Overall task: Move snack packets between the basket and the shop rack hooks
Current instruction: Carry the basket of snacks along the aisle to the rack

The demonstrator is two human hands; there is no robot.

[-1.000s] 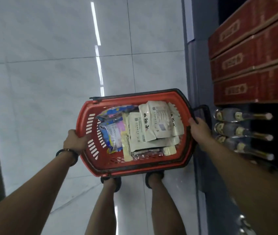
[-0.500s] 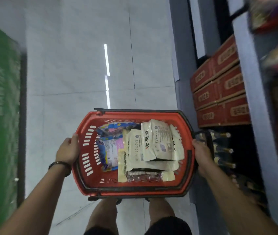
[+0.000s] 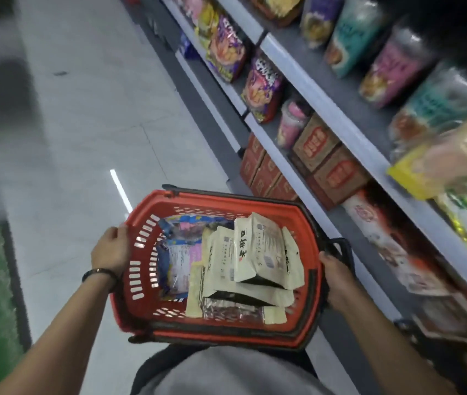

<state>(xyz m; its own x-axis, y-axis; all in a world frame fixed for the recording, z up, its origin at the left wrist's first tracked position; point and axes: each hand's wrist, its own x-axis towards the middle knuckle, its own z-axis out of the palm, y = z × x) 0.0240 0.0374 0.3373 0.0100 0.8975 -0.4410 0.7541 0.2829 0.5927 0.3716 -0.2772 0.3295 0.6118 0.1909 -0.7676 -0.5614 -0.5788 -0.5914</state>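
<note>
The red basket is held in front of the person's waist, above the pale tiled floor and close beside the shop rack on the right. Its long axis runs across the view from left to right, with the right end turned slightly toward the person.

Inside, cream packets lie flat in an overlapping stack on the right half. Their long sides run from near to far, and their dark bottom edges face the person. Blue and pink packets lie flat on the left half, partly under the cream ones. A clear, silvery packet lies crosswise along the near wall.

The left hand grips the left short end, thumb up by the rim, a dark wristband on the wrist. The right hand grips the right short end, next to the folded black handle (its fingertips are hidden behind the rim). Both forearms reach forward, angled inward.

Bags of snacks stand on the rack's shelves, and red cartons sit low down.
</note>
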